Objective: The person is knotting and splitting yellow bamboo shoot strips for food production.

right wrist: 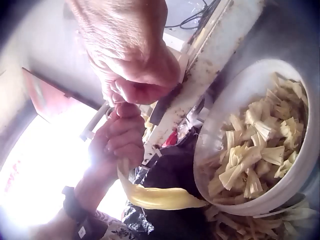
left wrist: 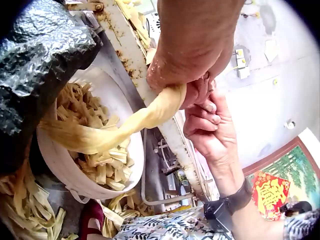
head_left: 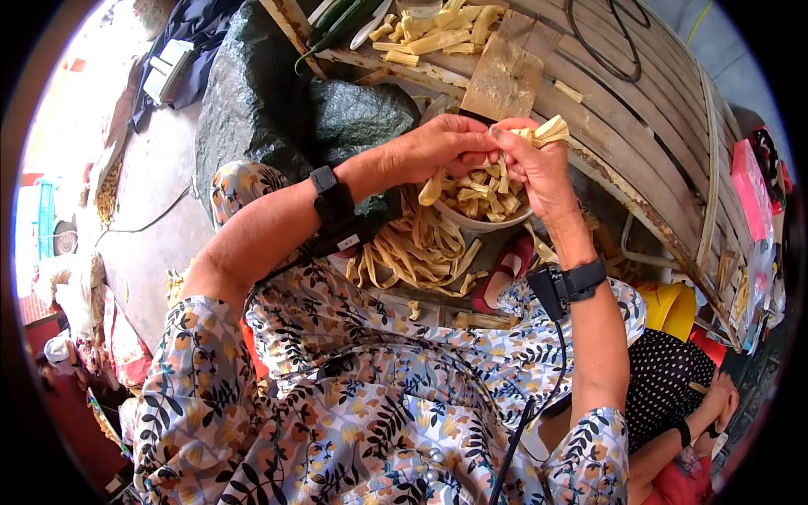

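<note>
Both hands meet above a white bucket (right wrist: 202, 170) of short pale-yellow strip pieces (right wrist: 252, 155). The left hand (head_left: 446, 151) has its fingers curled round a long yellow strip (left wrist: 125, 131), whose loose end hangs down over the bucket. Touching it, the right hand (head_left: 539, 168) is curled with thumb and fingers pinching the strip; a fanned pale end (head_left: 551, 130) sticks out past this hand in the head view. The exact spot between the fingertips is hidden by the hands.
A slatted wooden surface (head_left: 656, 143) with a rusty frame holds a small board (head_left: 505, 76) and a pile of yellow pieces (head_left: 442, 38). Dark plastic sheeting (head_left: 252, 93) stands at the left. Long strips (head_left: 412, 252) lie below the bucket; another person's hands (head_left: 720, 396) are at lower right.
</note>
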The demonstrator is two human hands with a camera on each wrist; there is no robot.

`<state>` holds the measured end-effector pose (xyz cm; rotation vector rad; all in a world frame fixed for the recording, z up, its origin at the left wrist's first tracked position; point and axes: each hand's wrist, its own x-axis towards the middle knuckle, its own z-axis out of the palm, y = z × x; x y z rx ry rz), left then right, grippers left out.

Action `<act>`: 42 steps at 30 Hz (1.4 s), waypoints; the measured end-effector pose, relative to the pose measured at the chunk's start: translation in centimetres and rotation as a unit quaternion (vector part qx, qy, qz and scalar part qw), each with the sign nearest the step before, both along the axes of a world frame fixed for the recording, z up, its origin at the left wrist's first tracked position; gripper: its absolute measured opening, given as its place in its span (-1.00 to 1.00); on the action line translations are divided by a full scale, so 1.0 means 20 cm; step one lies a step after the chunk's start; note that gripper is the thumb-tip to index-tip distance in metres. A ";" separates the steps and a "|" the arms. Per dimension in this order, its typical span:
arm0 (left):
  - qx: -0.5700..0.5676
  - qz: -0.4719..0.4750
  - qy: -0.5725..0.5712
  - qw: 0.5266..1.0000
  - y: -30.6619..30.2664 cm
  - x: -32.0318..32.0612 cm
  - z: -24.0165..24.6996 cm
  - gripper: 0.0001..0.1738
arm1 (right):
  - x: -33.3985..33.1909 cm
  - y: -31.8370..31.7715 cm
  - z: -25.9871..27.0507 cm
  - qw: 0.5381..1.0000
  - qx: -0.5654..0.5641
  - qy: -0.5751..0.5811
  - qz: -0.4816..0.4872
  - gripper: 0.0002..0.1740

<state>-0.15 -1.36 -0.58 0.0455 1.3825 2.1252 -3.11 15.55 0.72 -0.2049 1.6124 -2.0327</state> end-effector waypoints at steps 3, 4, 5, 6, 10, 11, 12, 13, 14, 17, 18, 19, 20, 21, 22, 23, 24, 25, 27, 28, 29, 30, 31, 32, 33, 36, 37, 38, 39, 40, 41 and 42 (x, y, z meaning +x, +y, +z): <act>0.031 -0.013 -0.006 0.999 -0.04 -0.03 0.03 -0.75 | -0.01 0.03 0.03 0.998 -0.028 -0.026 -0.050 -0.82; 0.031 -0.016 -0.009 0.999 -0.05 -0.03 0.03 -0.75 | -0.01 0.05 0.02 0.996 -0.038 -0.038 -0.067 -0.83; 0.031 -0.020 -0.010 0.999 -0.06 -0.04 0.04 -0.74 | -0.03 0.07 0.02 0.996 -0.036 -0.045 -0.062 -0.81; 0.030 -0.023 -0.015 0.999 -0.06 -0.04 0.04 -0.74 | -0.04 0.09 0.02 0.996 -0.044 -0.060 -0.054 -0.81; 0.051 -0.030 -0.066 0.996 -0.09 -0.06 0.03 -0.72 | -0.06 0.09 0.03 0.993 -0.065 -0.100 -0.020 -0.82; 0.056 -0.029 -0.084 0.995 -0.10 -0.06 0.03 -0.73 | -0.06 0.08 0.04 0.992 -0.067 -0.105 -0.012 -0.83; 0.062 -0.027 -0.102 0.992 -0.09 -0.06 0.02 -0.73 | -0.05 0.07 0.04 0.996 -0.047 -0.074 -0.010 -0.84; 0.069 -0.025 -0.119 0.990 -0.09 -0.06 0.02 -0.73 | -0.05 0.05 0.04 0.999 -0.027 -0.043 -0.009 -0.86; 0.081 -0.028 -0.121 0.989 -0.09 -0.06 0.02 -0.74 | -0.04 0.05 0.04 1.000 -0.006 -0.011 -0.009 -0.87; 0.097 -0.031 -0.127 0.987 -0.08 -0.07 0.01 -0.75 | -0.08 0.08 0.01 0.999 -0.020 -0.038 -0.023 -0.88; 0.089 -0.030 -0.127 0.987 -0.08 -0.07 0.01 -0.75 | -0.09 0.09 0.01 0.998 -0.020 -0.054 -0.024 -0.88; 0.081 -0.028 -0.128 0.988 -0.08 -0.08 0.02 -0.75 | -0.10 0.10 0.01 0.997 -0.020 -0.069 -0.026 -0.88; 0.090 -0.036 -0.128 0.987 -0.08 -0.09 0.02 -0.75 | -0.12 0.10 0.02 0.996 -0.021 -0.081 -0.027 -0.87; 0.099 -0.043 -0.130 0.986 -0.09 -0.10 0.02 -0.75 | -0.13 0.09 0.02 0.996 -0.015 -0.079 -0.028 -0.88; 0.109 -0.050 -0.132 0.984 -0.09 -0.11 0.01 -0.75 | -0.14 0.09 0.01 0.996 -0.009 -0.078 -0.030 -0.87; 0.074 -0.055 -0.099 0.991 -0.10 -0.11 0.00 -0.75 | -0.14 0.08 0.01 0.996 -0.002 -0.079 -0.031 -0.87; 0.037 -0.059 -0.065 0.995 -0.12 -0.11 0.00 -0.75 | -0.14 0.08 0.01 0.997 0.046 -0.036 -0.055 -0.85; 0.001 -0.063 -0.031 0.998 -0.13 -0.12 -0.01 -0.74 | -0.14 0.08 0.02 0.992 0.095 0.007 -0.078 -0.83; -0.126 -0.044 0.095 0.986 -0.11 -0.09 0.06 -0.71 | -0.16 0.10 0.02 0.972 0.181 0.113 -0.096 -0.76; -0.188 -0.035 0.156 0.969 -0.10 -0.08 0.08 -0.69 | -0.15 0.09 0.02 0.974 0.175 0.121 -0.084 -0.76; -0.249 -0.046 0.205 0.945 -0.09 -0.10 0.06 -0.65 | -0.15 0.09 0.03 0.975 0.169 0.128 -0.070 -0.76; -0.279 -0.005 0.281 0.918 -0.07 -0.11 0.04 -0.63 | -0.14 0.07 0.04 0.976 0.161 0.136 -0.056 -0.76; -0.307 0.035 0.354 0.883 -0.04 -0.12 0.02 -0.61 | -0.10 0.03 0.03 0.974 0.162 0.141 -0.074 -0.77; -0.333 0.075 0.424 0.839 -0.01 -0.11 0.05 -0.59 | -0.08 0.00 0.04 0.985 0.110 0.117 -0.064 -0.78; -0.323 0.060 0.347 0.879 0.00 -0.09 0.09 -0.57 | -0.08 -0.02 0.04 0.984 0.115 0.120 -0.065 -0.78; -0.366 0.070 0.312 0.874 0.02 -0.09 0.11 -0.60 | -0.08 -0.03 0.06 0.976 0.143 0.148 -0.066 -0.80; -0.373 0.105 0.370 0.845 0.03 -0.09 0.08 -0.61 | -0.08 -0.03 0.06 0.973 0.155 0.159 -0.067 -0.81; -0.374 0.104 0.382 0.838 0.03 -0.09 0.08 -0.62 | -0.09 -0.02 0.05 0.951 0.180 0.239 -0.083 -0.82; -0.376 0.102 0.394 0.832 0.02 -0.10 0.08 -0.63 | -0.10 -0.02 0.03 0.921 0.204 0.317 -0.098 -0.83; -0.378 0.101 0.406 0.826 0.02 -0.10 0.08 -0.64 | -0.10 -0.02 0.02 0.884 0.226 0.393 -0.112 -0.84; -0.339 0.091 0.365 0.862 0.02 -0.10 0.08 -0.66 | -0.10 -0.02 0.03 0.901 0.196 0.368 -0.118 -0.84; -0.298 0.081 0.322 0.895 0.01 -0.10 0.08 -0.68 | -0.09 -0.03 0.05 0.916 0.165 0.343 -0.125 -0.84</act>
